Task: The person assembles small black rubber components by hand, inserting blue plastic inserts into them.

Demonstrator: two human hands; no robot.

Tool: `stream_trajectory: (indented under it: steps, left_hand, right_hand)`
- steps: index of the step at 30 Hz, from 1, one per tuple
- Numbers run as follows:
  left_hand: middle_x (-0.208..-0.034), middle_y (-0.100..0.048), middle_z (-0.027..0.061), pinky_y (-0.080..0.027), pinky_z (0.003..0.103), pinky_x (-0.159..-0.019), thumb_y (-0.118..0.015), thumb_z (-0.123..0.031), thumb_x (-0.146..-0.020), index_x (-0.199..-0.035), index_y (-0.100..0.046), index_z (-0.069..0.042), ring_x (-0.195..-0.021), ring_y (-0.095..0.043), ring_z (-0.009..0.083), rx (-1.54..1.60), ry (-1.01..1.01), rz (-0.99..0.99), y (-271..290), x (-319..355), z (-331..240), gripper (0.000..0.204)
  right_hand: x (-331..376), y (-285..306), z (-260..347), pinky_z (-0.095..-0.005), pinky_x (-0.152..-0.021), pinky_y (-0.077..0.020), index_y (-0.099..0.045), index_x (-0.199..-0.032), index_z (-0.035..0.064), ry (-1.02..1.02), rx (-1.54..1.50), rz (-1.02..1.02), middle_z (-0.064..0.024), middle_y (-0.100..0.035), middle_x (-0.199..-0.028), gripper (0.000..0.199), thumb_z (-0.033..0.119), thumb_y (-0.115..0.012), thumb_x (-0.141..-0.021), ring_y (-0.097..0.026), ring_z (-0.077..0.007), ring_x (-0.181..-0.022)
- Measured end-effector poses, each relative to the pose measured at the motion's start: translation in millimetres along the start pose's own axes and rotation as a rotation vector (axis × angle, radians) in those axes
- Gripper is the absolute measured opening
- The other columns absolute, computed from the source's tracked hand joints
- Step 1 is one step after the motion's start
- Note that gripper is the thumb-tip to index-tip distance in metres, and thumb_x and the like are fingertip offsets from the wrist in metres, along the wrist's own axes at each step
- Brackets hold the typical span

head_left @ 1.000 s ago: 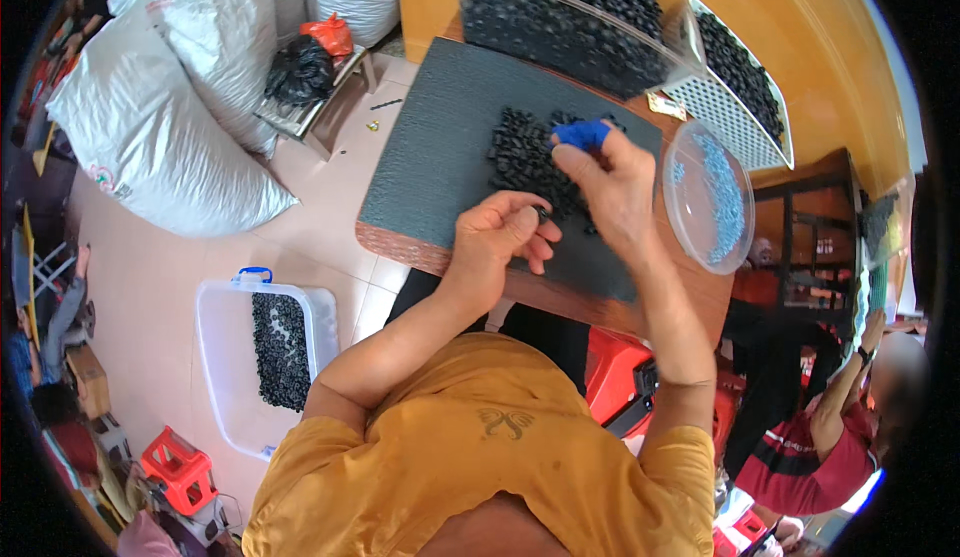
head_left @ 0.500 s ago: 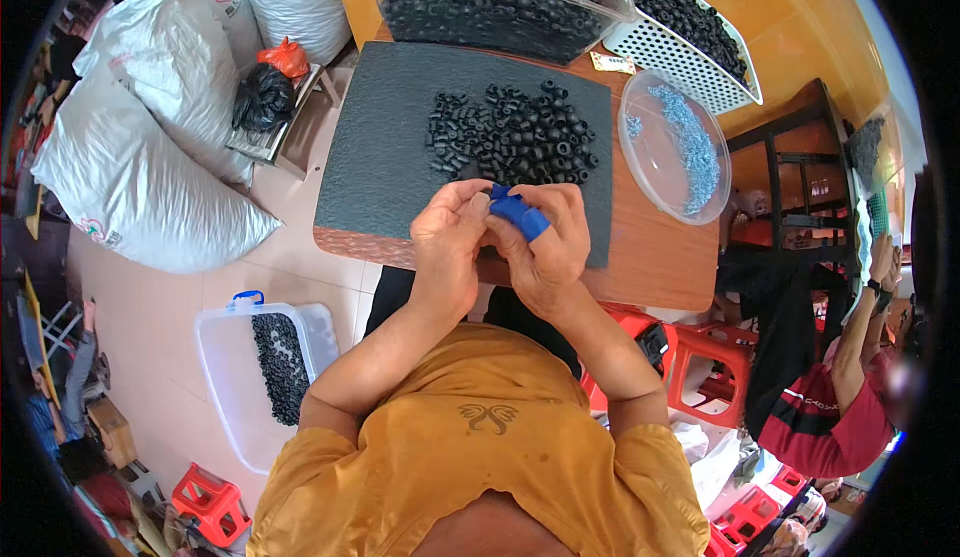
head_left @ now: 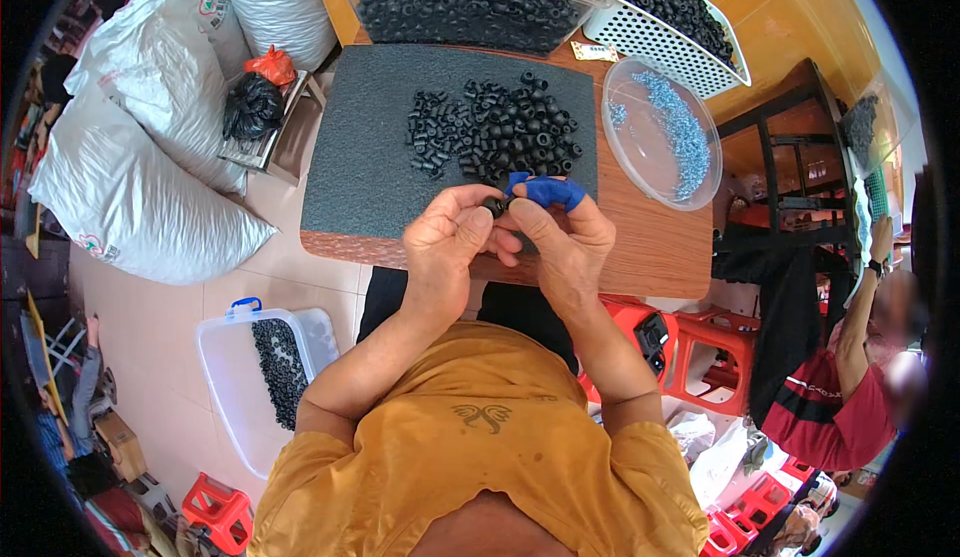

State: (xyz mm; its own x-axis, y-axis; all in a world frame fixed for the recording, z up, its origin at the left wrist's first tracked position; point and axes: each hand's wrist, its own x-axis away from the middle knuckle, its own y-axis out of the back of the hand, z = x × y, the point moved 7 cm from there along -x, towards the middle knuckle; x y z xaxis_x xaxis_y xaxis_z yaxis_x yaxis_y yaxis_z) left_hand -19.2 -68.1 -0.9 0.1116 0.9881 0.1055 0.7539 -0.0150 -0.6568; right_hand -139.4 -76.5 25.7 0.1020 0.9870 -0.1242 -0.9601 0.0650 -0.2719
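The left hand (head_left: pixel 438 245), its grip narrow on a black part (head_left: pixel 492 206) near the pile (head_left: pixel 510 129) on the desk (head_left: pixel 660 252), should best steady it for the right hand (head_left: pixel 573 247), whose hold I cannot tell.

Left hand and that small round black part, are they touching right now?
Touching: the head view shows the left hand pinching the small round black part between thumb and forefinger.

Small parts (head_left: pixel 525 129), black all over | mat (head_left: pixel 360 127) under them, charcoal grey | tabletop (head_left: pixel 655 247), reddish-brown with wood grain | tiny pieces (head_left: pixel 682 142) in the clear tub (head_left: pixel 637 157), pale blue | finger wrap (head_left: pixel 552 192), deep blue | basket (head_left: pixel 668 59), white, patterned with round holes | shirt (head_left: pixel 530 377), mustard, dark chest emblem (head_left: pixel 482 417) | sacks (head_left: pixel 130 187), mostly white from where I stand
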Motion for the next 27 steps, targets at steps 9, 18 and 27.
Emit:
stream_trajectory:
  steps: [9, 18, 27]
  left_hand:
    - [-0.076, -0.061, 0.011, -0.05, 0.026, -0.062, -0.052, -0.016, -0.09, -0.106, -0.047, 0.003, -0.064, -0.059, 0.0147, -0.009, -0.023, -0.002, 1, 3, 1, 0.026]
    - [-0.077, -0.06, 0.0083, -0.049, 0.023, -0.061, -0.05, -0.016, -0.091, -0.107, -0.048, 0.003, -0.067, -0.058, 0.0116, -0.156, -0.045, 0.015, 0, 6, 0, 0.025]
    - [-0.075, -0.06, 0.008, -0.049, 0.024, -0.059, -0.048, -0.016, -0.092, -0.107, -0.048, 0.003, -0.063, -0.057, 0.0119, -0.068, 0.042, -0.003, 3, 4, 9, 0.024]
  right_hand:
    - [4, -2, -2, -0.0194, -0.066, -0.0445, -0.06, -0.091, 0.0001, 0.114, 0.089, -0.006, -0.0017, -0.057, -0.089, 0.014, -0.005, -0.061, -0.079, -0.054, -0.007, -0.075]
    - [10, 2, -7, -0.0195, -0.063, -0.0452, -0.06, -0.091, 0.0001, -0.023, 0.036, 0.001, -0.001, -0.057, -0.087, 0.013, -0.004, -0.062, -0.079, -0.053, -0.0066, -0.072]
    - [11, 2, -8, -0.0187, -0.062, -0.044, -0.06, -0.09, -0.0004, 0.093, 0.139, 0.012, -0.0028, -0.055, -0.088, 0.013, -0.006, -0.061, -0.078, -0.053, -0.0073, -0.069]
